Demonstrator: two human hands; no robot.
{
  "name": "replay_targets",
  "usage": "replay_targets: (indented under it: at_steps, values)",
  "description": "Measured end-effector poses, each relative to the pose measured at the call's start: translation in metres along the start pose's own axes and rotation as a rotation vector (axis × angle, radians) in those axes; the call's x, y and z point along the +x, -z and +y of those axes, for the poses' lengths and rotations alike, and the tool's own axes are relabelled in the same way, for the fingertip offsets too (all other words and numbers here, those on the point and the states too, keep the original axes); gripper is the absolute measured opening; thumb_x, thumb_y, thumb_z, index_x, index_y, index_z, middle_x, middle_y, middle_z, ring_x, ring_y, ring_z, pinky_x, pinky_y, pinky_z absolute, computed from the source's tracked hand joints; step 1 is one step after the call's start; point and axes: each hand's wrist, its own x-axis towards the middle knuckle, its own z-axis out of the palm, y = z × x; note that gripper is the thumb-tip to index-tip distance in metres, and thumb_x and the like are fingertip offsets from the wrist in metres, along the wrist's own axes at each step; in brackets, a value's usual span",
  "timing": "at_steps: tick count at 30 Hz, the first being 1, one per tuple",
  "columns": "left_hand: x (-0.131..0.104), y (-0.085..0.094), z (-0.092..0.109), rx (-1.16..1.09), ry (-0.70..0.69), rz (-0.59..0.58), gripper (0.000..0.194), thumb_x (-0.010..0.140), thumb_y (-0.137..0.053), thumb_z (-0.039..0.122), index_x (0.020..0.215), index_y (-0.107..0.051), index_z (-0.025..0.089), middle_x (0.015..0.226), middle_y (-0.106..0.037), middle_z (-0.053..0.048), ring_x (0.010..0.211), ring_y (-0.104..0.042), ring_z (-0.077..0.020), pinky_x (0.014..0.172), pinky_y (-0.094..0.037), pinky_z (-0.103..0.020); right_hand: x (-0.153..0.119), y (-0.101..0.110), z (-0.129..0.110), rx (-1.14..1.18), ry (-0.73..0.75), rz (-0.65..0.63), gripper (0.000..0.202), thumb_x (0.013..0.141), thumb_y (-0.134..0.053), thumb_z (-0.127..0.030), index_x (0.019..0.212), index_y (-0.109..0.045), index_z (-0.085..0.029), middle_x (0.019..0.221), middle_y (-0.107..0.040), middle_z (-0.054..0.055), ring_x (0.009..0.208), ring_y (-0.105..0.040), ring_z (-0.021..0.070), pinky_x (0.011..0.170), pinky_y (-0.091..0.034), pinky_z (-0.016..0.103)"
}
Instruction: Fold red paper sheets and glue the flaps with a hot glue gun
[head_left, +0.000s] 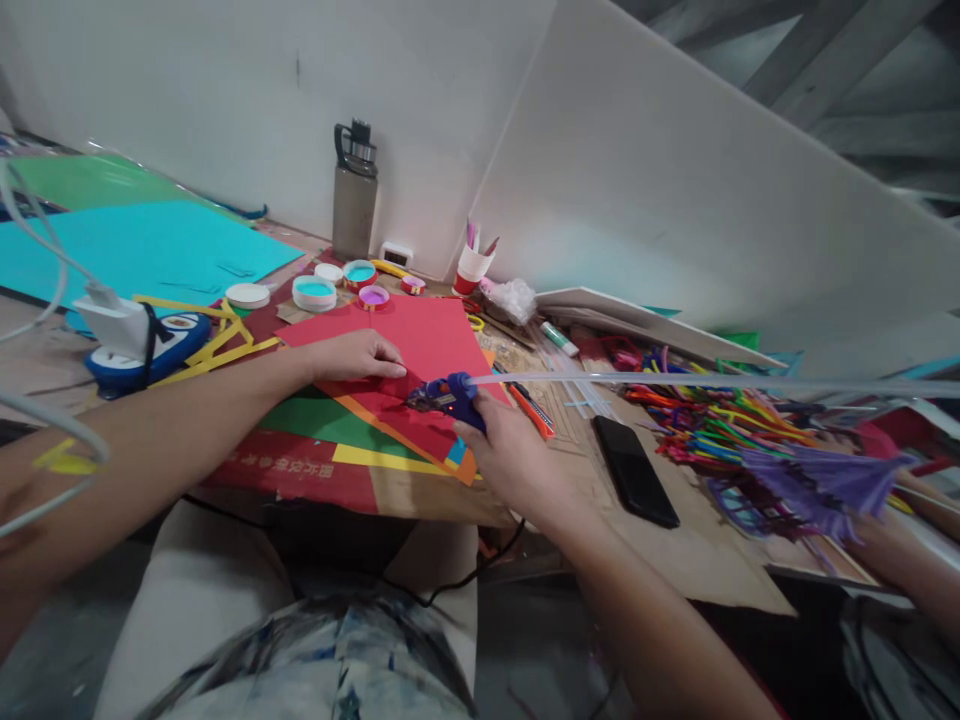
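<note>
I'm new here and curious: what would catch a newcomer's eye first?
Probably the red paper in the middle, where the right hand holds a blue glue gun with a long clear glue stick jutting out. Next, the colourful heap of strands at right and the turquoise sheet at left.

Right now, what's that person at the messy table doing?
The person's right hand is holding a blue glue gun, with a long clear stick poking out its back. The left hand rests on the red paper. The gun's tip points down toward that paper, near the left fingers; I can't tell if it touches. A phone lies to the right.
</note>
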Motion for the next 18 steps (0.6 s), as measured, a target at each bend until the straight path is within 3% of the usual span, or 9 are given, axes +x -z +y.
replay_targets:
  at_steps: [4, 7, 12, 18]
  values:
    - [-0.002, 0.002, -0.001, -0.015, -0.028, -0.047, 0.037, 0.085, -0.049, 0.045, 0.074, -0.066, 0.014, 0.073, -0.062, -0.001, 0.067, -0.053, -0.0123, 0.066, -0.038, -0.022, -0.006, 0.007, 0.020, 0.076, -0.076, -0.003, 0.020, 0.087, -0.049, -0.031, 0.098, -0.058, -0.017, 0.090, -0.065, 0.008, 0.080, -0.058, 0.0199, 0.066, -0.039, 0.028]
    - [-0.004, 0.004, -0.001, -0.036, -0.055, -0.087, 0.031, 0.084, -0.054, 0.042, 0.090, -0.069, 0.016, 0.092, -0.068, -0.003, 0.086, -0.059, -0.0158, 0.079, -0.041, -0.023, -0.008, 0.008, 0.039, 0.320, -0.130, 0.002, 0.022, 0.085, -0.050, -0.035, 0.098, -0.056, -0.019, 0.084, -0.061, 0.004, 0.070, -0.055, 0.0163, 0.059, -0.041, 0.027]
    - [-0.006, 0.008, 0.000, -0.031, -0.097, -0.162, 0.030, 0.084, -0.056, 0.039, 0.100, -0.068, 0.018, 0.108, -0.067, -0.004, 0.102, -0.058, -0.0181, 0.090, -0.040, -0.023, -0.012, 0.007, 0.063, 0.733, -0.291, -0.123, 0.025, 0.077, -0.058, -0.039, 0.091, -0.052, -0.020, 0.060, -0.051, -0.004, 0.048, -0.045, 0.0109, 0.045, -0.038, 0.024]
    - [-0.007, 0.011, -0.001, -0.051, -0.159, -0.211, 0.030, 0.085, -0.056, 0.038, 0.105, -0.067, 0.018, 0.114, -0.065, -0.007, 0.108, -0.056, -0.0203, 0.095, -0.040, -0.026, -0.013, 0.020, 0.076, 1.014, -0.306, -0.059, 0.031, 0.070, -0.069, -0.041, 0.085, -0.051, -0.020, 0.058, -0.053, -0.005, 0.050, -0.048, 0.0098, 0.045, -0.039, 0.022]
